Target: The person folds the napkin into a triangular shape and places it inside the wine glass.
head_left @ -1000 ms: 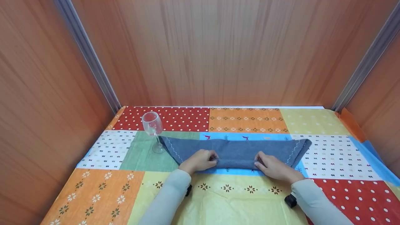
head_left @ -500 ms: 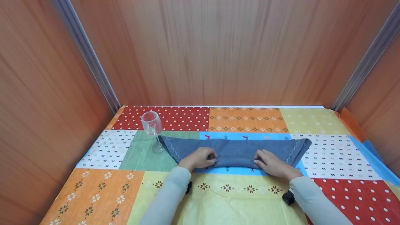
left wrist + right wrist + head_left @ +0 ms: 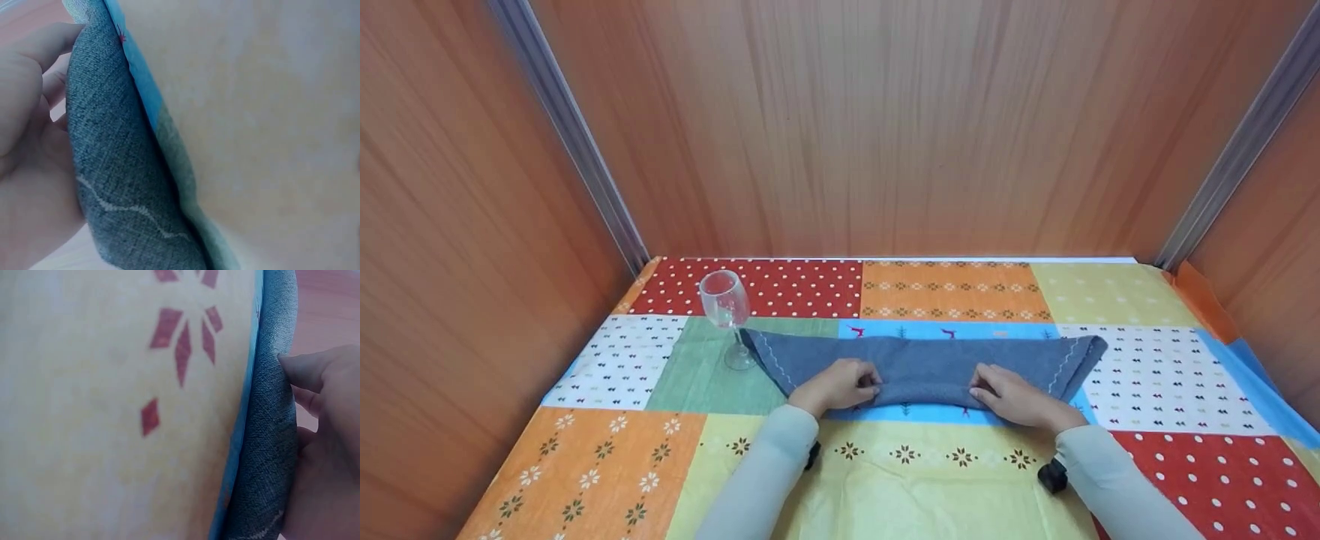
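While both hands (image 3: 835, 385) (image 3: 1020, 397) pinch, grey cloth (image 3: 926, 364) lies between.

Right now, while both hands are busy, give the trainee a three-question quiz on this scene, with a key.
1. True or false: the wine glass stands on the green patch.
2. Where do the left hand and right hand pinch the gray cloth? A: its far edge; B: its near edge; C: its two outer corners.
3. Fill in the colour: the wavy stitching near the cloth's ends is ____.

Key: 1 true; 2 B; 3 white.
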A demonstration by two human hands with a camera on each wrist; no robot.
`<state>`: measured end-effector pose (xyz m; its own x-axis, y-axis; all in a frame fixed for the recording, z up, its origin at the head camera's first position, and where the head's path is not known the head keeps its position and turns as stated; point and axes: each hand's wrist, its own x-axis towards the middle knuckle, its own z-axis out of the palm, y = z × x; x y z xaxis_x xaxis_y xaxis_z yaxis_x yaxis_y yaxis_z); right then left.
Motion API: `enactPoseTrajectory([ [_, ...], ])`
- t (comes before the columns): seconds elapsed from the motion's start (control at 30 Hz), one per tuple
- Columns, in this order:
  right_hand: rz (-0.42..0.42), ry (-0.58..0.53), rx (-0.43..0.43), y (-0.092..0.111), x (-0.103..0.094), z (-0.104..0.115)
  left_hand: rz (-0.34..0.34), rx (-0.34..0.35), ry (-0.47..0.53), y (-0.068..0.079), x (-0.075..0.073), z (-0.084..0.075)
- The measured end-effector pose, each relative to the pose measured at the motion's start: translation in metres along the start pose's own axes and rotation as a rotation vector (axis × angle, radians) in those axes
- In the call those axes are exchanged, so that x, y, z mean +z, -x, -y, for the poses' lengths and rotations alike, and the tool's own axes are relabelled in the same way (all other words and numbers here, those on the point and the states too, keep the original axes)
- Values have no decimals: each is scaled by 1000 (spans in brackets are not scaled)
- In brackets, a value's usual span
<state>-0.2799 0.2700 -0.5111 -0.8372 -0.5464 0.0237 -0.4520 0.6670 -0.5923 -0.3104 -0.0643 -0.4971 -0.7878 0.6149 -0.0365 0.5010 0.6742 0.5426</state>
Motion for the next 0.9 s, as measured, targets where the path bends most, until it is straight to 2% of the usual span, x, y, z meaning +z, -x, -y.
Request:
enactPoseTrajectory([
  [0.2,4,-14,4,3,1,0,8,29,-39,5,1,-5],
  [0.37,38,-27,19,7,2,3,30,14,-69,10,1,-8],
  [0.63,81,-17,-6,13,0,9,71,-2,-95,18,3,-12],
  [0.8,110,-41,-7,15,-2,13,80,47,-125,24,4,-16],
  [0.9,113,-45,-8,16,-2,14,40,86,-175,26,6,-18],
])
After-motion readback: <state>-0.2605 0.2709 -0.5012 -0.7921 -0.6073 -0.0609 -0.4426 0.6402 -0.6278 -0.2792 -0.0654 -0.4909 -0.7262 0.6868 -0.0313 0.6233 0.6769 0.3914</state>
